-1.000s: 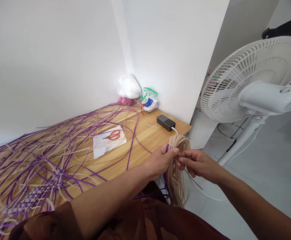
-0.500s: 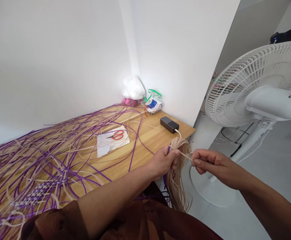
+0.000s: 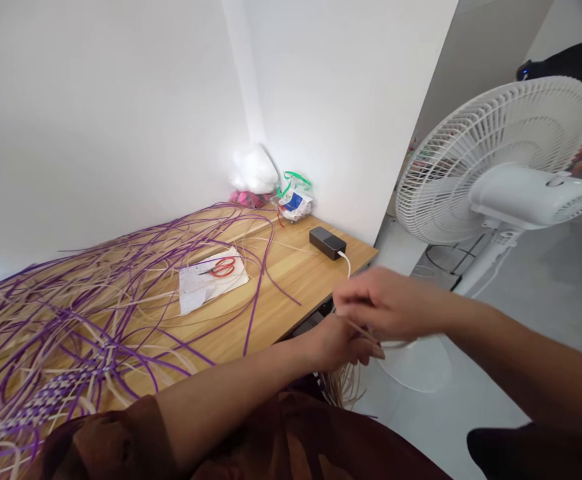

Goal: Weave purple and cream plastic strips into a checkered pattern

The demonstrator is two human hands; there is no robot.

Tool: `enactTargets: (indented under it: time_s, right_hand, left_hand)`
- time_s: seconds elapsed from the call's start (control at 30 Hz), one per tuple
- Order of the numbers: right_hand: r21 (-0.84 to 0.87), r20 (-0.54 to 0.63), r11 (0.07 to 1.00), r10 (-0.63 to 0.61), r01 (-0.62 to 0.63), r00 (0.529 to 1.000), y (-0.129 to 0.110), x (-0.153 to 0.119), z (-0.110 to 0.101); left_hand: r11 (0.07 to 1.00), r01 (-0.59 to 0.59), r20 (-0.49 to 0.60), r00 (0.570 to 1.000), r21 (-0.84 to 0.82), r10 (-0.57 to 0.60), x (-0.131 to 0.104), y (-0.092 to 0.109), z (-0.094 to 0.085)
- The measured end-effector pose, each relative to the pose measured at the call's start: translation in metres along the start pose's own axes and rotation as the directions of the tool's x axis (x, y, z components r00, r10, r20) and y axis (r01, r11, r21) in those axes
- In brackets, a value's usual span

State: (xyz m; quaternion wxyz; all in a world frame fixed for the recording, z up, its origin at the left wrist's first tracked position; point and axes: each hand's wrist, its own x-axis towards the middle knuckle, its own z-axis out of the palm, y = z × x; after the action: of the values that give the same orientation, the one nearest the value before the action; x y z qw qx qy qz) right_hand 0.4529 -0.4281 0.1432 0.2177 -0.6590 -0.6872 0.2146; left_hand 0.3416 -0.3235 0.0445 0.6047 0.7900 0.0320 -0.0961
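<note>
My left hand (image 3: 333, 343) is closed round a bundle of beige weaving strips (image 3: 345, 385) beyond the table's front edge; the loose ends hang below it. My right hand (image 3: 388, 303), slightly blurred, crosses over the left with its fingers closed. One thin beige strip (image 3: 359, 329) runs between the two hands, apparently pinched in the right. The top of the bundle is hidden by my hands. To the left, a purple and white woven piece (image 3: 58, 393) lies on the table among many loose purple and beige strips (image 3: 121, 267).
Red-handled scissors (image 3: 222, 267) lie on a sheet of paper (image 3: 195, 293) on the wooden table (image 3: 283, 287). A black power bank (image 3: 327, 242) with a white cable is near the right corner. Plastic bags (image 3: 295, 203) sit by the wall. A white standing fan (image 3: 501, 180) is at right.
My right hand has moved left and over my left hand, bringing the strip's end with it. The bundle has sunk lower and is more hidden. The view has shifted slightly right.
</note>
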Motion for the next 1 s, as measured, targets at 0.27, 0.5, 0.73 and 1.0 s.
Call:
enactTargets:
  time_s: [0.27, 0.5, 0.73, 1.0]
  right_hand:
    - [0.602, 0.409, 0.665, 0.218, -0.442, 0.886, 0.115, 0.011, 0.049]
    - [0.683, 0.534, 0.449, 0.231, -0.576, 0.813, 0.132, -0.015, 0.082]
    - [0.695, 0.469, 0.491, 0.243, -0.525, 0.849, 0.123, 0.005, 0.074]
    - [0.555, -0.452, 0.8, 0.521, -0.229, 0.724, 0.099, -0.032, 0.032]
  left_hand:
    - [0.999, -0.039, 0.017, 0.999, 0.014, 0.039, -0.024, 0.007, -0.01]
    - [0.999, 0.032, -0.128, 0.991, -0.017, -0.034, -0.022, 0.0, -0.006]
    - [0.99, 0.009, -0.099, 0.995, -0.142, -0.024, -0.018, -0.004, -0.003]
    - [0.948, 0.047, -0.307, 0.94, -0.316, -0.15, -0.007, -0.003, -0.007]
